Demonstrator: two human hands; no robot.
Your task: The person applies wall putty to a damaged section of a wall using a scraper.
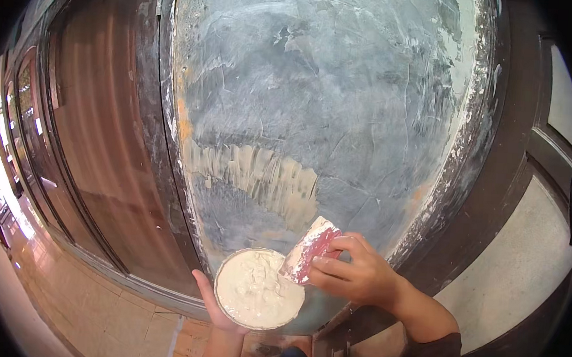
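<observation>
My left hand [214,305] supports a round tub of creamy white putty [260,293] from its left side and underneath; most of its fingers are hidden by the tub. In my right hand [357,272] is a red putty scraper [312,251], pinched between thumb and fingers. White putty smears its face and upper edge, and its lower left corner is at the tub's right rim. Beyond the tub rises a grey plastered wall panel [316,115]. A beige band of fresh-looking putty [260,175] with ridged strokes crosses its lower left part.
Brown wooden window frames with dark panes [96,121] stand on the left. Dark framed panels with pale insets [510,258] are on the right. Chipped, flaking edges [462,137] border the wall panel. Tiled floor [108,308] lies at lower left, with brightness beyond.
</observation>
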